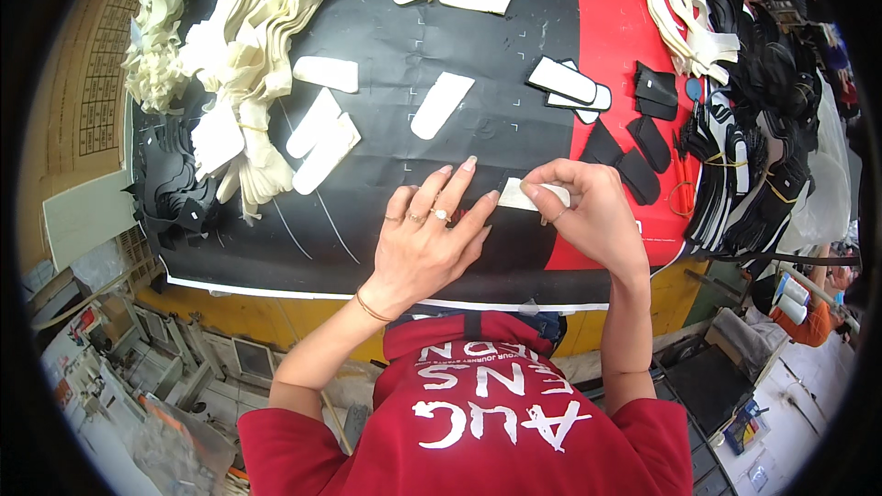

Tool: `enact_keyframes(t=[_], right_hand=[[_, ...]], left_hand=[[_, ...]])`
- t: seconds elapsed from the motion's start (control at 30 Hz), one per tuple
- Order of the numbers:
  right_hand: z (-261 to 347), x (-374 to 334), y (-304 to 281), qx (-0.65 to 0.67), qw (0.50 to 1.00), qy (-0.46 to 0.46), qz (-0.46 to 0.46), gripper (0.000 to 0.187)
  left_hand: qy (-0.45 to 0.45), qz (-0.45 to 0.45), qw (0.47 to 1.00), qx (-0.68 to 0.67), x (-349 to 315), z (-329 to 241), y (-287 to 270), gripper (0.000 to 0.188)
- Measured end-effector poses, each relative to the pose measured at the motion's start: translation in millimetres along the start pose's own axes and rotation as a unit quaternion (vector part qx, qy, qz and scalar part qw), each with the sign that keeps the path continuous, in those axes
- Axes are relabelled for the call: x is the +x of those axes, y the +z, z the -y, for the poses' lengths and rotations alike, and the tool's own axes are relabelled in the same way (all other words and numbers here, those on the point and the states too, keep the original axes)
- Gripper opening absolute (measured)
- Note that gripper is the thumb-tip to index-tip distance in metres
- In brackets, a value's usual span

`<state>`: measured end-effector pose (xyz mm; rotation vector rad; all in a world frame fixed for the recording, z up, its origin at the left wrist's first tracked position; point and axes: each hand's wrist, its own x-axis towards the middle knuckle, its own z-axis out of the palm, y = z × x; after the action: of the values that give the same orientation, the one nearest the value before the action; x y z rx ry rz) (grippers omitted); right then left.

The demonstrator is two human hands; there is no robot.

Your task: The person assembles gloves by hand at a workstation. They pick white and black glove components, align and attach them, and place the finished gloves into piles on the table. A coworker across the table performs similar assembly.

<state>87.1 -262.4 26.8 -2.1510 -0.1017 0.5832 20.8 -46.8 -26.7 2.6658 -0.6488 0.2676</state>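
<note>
Right hand (593,207) pinches a white strip (512,193) over the black-and-red surface (367,174), gripped end hidden; left hand (423,231) spreads wide just beside, empty-fingered, palm unseen; cluttered floor (785,418) cuts off at right.

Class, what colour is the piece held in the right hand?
Off-white: the piece in the right hand, best seen in the head view.
</note>
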Motion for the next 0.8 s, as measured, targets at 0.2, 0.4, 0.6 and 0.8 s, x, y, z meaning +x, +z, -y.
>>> enact_keyframes(t=[0.2,0.4,0.6,0.8], right_hand=[[3,10,-11,0.011,0.998,0.013,0.053,0.016],[9,19,-16,0.046,0.993,0.06,0.086,0.019],[9,23,-18,0.058,0.989,0.088,0.101,0.019],[6,24,-17,0.073,0.989,0.061,0.116,0.018]], left_hand=[[-0.003,0.004,1.0,0.013,-1,0,0,0.043],[-0.007,0.011,1.0,0.018,1,-2,-2,0.042],[-0.008,0.023,1.0,0.015,1,-2,-4,0.041],[-0.019,0.025,1.0,-0.001,1,-3,-4,0.039]])
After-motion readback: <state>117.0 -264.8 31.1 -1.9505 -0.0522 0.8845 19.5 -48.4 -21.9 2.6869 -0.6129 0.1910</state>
